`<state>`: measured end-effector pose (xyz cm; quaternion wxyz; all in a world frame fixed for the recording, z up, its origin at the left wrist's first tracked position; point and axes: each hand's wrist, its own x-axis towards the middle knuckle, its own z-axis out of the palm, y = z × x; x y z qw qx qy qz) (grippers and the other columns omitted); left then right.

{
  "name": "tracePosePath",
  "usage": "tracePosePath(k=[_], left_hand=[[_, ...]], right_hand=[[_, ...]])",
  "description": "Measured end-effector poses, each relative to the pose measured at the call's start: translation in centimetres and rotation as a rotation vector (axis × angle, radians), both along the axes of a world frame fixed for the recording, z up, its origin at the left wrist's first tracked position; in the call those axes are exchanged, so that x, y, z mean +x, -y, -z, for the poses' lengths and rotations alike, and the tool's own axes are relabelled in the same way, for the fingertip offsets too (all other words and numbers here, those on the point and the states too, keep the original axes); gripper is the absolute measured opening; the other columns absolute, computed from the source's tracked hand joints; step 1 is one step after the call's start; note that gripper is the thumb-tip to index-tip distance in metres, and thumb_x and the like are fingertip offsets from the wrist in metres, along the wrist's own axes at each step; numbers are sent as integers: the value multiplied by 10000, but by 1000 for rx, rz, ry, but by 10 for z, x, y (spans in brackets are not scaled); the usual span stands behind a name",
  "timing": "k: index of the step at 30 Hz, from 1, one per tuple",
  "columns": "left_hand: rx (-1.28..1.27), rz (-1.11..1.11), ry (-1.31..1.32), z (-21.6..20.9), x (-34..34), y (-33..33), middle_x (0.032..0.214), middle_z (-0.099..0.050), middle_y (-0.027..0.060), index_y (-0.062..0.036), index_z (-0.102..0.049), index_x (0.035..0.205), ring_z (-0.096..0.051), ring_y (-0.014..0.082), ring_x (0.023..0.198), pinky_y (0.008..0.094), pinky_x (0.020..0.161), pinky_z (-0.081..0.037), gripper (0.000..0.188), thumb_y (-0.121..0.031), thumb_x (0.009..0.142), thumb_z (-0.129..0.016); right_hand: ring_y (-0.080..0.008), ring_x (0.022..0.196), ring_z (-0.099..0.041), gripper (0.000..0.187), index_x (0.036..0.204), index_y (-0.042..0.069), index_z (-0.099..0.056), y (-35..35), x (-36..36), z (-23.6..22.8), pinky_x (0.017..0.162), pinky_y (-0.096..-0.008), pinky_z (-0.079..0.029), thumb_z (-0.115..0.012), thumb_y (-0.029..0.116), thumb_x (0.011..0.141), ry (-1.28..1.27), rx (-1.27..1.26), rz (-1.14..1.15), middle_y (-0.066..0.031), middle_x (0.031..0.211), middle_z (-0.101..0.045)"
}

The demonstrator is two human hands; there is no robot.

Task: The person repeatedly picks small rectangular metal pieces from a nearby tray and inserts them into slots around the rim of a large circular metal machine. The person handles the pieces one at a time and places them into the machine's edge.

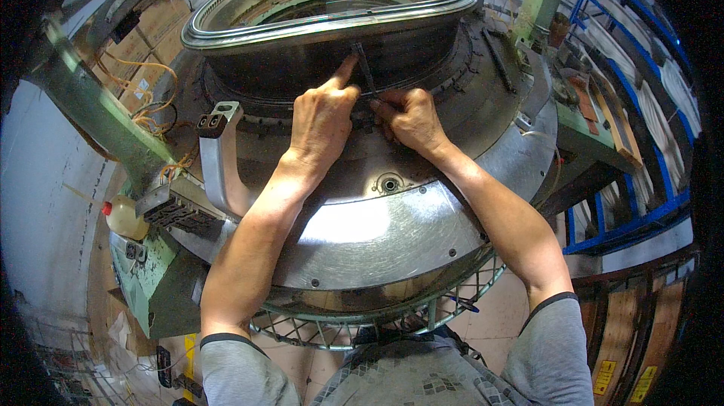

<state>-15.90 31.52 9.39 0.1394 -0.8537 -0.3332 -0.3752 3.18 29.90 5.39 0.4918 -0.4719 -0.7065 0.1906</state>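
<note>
Both my hands work at the dark cylinder wall [294, 66] of a large round machine, which looks like a circular knitting machine. A thin dark metal strip [365, 66] stands almost upright against that wall, its top tipped slightly left. My left hand [323, 119] has its index finger stretched out, the tip at the strip's upper part, while the other fingers curl loosely. At the strip's lower end my right hand [415, 119] is closed, thumb and fingers pinching it. The fingertips partly hide that end. Above them runs the shiny metal ring [332, 31] of the cylinder's rim.
A curved metal arm [219, 161] rises left of my left forearm. On the machine's right lies a dark rod [499, 60]. A bottle with a red cap [124, 217] stands at the left. A blue rack [641, 89] with white material is farther right. Green posts flank the machine.
</note>
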Motion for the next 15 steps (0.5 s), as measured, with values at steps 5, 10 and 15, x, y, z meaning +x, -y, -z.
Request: tracePosePath(k=[5,10,15], left_hand=[[18,13,8,0,0,0,1385,-596,190,23,-673,752,-733,382,832,424,714,-624,110,100,703,-612],[-13,20,-5,-2,-1,0,1390,-591,190,21,-676,753,-733,380,840,429,724,-623,119,101,697,-609],[-16,35,18,-1,0,-1,1390,-591,188,24,-668,748,-732,383,848,436,735,-623,118,106,689,-605]], right_hand=[[-81,528,-579,155,945,-12,-751,-1,0,1,479,-272,-455,-698,134,950,-14,20,-21,-27,647,-665],[-288,742,-743,199,967,20,-770,-3,2,2,683,-388,-554,-703,173,859,-8,-61,18,-239,863,-718],[-84,533,-579,156,936,-5,-752,-3,1,4,484,-273,-459,-699,141,950,-8,7,-14,-21,643,-657]])
